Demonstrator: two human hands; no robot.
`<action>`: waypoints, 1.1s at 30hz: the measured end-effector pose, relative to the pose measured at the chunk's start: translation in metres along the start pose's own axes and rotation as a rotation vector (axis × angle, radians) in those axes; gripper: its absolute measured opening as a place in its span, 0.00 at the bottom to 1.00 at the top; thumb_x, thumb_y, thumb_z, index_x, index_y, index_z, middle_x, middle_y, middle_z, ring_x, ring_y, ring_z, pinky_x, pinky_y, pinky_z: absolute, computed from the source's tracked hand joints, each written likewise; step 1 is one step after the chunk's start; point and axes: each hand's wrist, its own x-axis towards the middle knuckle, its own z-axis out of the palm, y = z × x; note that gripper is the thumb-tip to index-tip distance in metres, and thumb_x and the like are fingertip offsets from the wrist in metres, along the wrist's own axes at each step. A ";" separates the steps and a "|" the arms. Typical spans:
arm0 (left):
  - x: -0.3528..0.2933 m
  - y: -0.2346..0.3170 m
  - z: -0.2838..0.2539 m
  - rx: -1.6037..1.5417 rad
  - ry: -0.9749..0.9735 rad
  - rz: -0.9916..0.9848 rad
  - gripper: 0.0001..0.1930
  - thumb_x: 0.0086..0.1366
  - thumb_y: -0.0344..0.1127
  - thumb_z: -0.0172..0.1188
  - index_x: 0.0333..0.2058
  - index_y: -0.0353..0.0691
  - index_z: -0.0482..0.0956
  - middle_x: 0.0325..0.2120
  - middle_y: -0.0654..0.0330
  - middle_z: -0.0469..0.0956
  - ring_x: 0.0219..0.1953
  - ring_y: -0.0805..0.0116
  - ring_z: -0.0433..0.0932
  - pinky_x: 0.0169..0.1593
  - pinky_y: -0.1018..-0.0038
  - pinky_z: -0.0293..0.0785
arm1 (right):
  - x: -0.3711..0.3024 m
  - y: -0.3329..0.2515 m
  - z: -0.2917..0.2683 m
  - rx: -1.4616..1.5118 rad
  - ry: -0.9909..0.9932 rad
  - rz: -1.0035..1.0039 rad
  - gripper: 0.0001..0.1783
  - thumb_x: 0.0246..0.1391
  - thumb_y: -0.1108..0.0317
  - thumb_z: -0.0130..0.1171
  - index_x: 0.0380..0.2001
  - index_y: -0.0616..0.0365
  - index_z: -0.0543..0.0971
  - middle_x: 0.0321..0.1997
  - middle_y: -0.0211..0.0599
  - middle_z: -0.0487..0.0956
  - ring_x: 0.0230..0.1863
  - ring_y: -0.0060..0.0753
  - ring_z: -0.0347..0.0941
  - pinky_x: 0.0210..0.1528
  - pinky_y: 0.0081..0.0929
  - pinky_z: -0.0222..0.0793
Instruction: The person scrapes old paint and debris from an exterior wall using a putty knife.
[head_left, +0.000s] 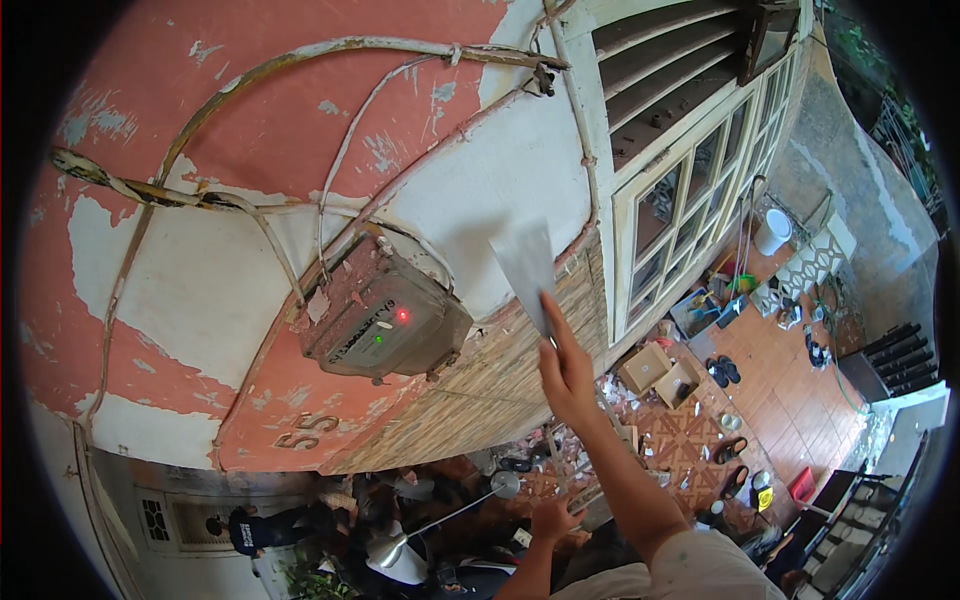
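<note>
My right hand (567, 370) is wrapped round the handle of a wide-bladed putty knife (524, 262). Its pale metal blade points up, by the bare white patch of wall (525, 150) and just above the stone-look cladding (480, 375). Lower down, my left hand (556, 518) is closed round part of what looks like a ladder (588, 498); its fingers are partly hidden. To the left of the blade, a dusty grey meter box (385, 318) with a red and a green light is fixed to the wall. Peeling salmon-red paint (300, 140) surrounds the white patches.
Old cables (300, 48) run across the wall around the box. A white-framed window (680, 190) stands at right. Far below, cardboard boxes (645, 368), shoes (722, 371) and paint flakes lie on the tiled floor (790, 350). Motorbike mirrors (505, 485) and a person (255, 530) are at lower left.
</note>
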 end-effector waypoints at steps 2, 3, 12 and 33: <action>0.001 0.001 -0.003 0.013 0.023 0.001 0.23 0.49 0.56 0.66 0.41 0.52 0.82 0.22 0.56 0.80 0.25 0.53 0.80 0.30 0.59 0.77 | -0.051 0.036 -0.023 -0.076 -0.060 0.198 0.30 0.64 0.72 0.44 0.69 0.49 0.56 0.27 0.41 0.76 0.20 0.21 0.63 0.27 0.23 0.62; 0.001 0.000 -0.003 0.037 -0.018 -0.005 0.24 0.49 0.57 0.66 0.42 0.52 0.82 0.21 0.57 0.80 0.24 0.53 0.80 0.29 0.59 0.76 | -0.078 0.054 -0.036 -0.111 -0.094 0.304 0.30 0.63 0.71 0.45 0.69 0.49 0.56 0.29 0.42 0.77 0.20 0.21 0.64 0.27 0.23 0.63; 0.004 0.018 -0.022 0.042 -0.095 -0.092 0.23 0.45 0.52 0.69 0.40 0.48 0.83 0.24 0.57 0.81 0.29 0.54 0.81 0.34 0.60 0.77 | -0.192 0.085 -0.108 -0.389 -0.160 0.491 0.32 0.59 0.70 0.51 0.67 0.48 0.58 0.16 0.38 0.69 0.17 0.30 0.65 0.24 0.29 0.62; 0.000 0.012 -0.012 0.108 0.094 -0.006 0.24 0.44 0.57 0.68 0.33 0.45 0.83 0.20 0.57 0.79 0.23 0.54 0.80 0.29 0.60 0.75 | 0.008 0.098 -0.100 -0.508 0.101 0.016 0.34 0.64 0.72 0.46 0.70 0.48 0.51 0.32 0.49 0.75 0.26 0.43 0.73 0.34 0.32 0.69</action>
